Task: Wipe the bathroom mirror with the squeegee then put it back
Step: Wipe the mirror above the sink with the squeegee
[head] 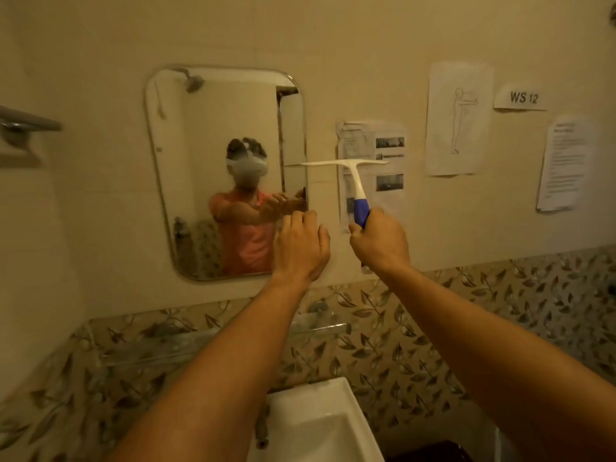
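Fingers (356, 232) of right hand (380, 243) clench blue grip of white plastic T-shaped squeegee (354, 178), the right hold; likely light, stiff. Left hand (300, 243) released near rounded wall mirror (186, 168).

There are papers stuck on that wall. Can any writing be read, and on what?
"WS 12": small paper label, upper right.
Sheet with photos: print too blurred to read.
Sheet at far right: print too blurred to read.
Sheet with a figure drawing: no words legible.
Squeegee: no lettering visible.
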A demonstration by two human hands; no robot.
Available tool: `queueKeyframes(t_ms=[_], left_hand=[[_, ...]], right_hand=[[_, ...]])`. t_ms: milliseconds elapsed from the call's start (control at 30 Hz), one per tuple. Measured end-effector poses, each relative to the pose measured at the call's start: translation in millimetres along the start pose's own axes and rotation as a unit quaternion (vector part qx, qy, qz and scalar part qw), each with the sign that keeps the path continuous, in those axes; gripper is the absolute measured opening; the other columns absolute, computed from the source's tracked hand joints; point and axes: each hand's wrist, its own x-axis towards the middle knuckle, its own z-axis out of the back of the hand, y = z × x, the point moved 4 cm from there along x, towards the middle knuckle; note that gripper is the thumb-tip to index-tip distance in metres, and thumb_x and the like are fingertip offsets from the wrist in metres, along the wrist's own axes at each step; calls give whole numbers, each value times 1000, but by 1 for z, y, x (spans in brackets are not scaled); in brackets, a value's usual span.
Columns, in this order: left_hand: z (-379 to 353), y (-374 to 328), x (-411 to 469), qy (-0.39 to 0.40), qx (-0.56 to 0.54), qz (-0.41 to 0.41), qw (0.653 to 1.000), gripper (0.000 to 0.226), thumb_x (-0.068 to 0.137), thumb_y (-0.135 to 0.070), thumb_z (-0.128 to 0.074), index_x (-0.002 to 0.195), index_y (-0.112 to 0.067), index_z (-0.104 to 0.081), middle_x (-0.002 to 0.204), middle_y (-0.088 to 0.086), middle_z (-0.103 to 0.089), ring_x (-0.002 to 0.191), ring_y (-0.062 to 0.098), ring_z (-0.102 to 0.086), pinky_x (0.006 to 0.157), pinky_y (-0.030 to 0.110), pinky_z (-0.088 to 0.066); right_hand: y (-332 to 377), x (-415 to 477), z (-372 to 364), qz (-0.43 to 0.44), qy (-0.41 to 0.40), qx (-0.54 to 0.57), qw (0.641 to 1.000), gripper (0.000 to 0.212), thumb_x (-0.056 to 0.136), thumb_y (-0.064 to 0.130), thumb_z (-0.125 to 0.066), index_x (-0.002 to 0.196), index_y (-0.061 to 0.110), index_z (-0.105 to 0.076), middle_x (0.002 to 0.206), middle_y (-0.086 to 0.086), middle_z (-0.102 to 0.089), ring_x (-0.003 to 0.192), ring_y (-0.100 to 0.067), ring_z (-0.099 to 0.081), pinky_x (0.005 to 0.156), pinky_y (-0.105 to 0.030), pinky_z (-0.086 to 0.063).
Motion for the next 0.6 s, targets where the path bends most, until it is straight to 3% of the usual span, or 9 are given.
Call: queueKeyframes(t_ms=[267,400,500,600], left_hand=[[49,73,31,-40,60,-22,997,42,98,-41,-33,121,-15,-56,118,9,-60,106,24,-53,93,41,-47],[55,104,38,-48,99,-13,994,45,97,-42,-34,126,-13,-55,120,10,-60,110,26,-54,96,41,-47],[49,126,43,-27,114,9,993,48,98,-41,-40,135,-13,-50,130,11,-56,119,26,-50,101,42,-45],[42,145,52,-1,131,58,990,65,98,-46,-39,154,-14,-31,150,12,-41,136,29,-38,109,46,-40]], right_hand=[[96,24,-19,71,-3,47,996,28,99,32,-61,120,15,-52,94,-4,-62,79,-20,-64,74,-43,-60],[130,41,-32,119,-14,36,992,38,100,29,-59,133,15,-44,95,-3,-59,73,-13,-58,60,-28,-48],[144,56,-38,150,-13,25,988,47,104,30,-51,145,15,-34,97,-4,-59,69,-10,-54,54,-24,-39],[152,72,-41,168,-11,13,986,57,105,29,-47,154,14,-22,100,-6,-56,71,-14,-54,56,-25,-39]])
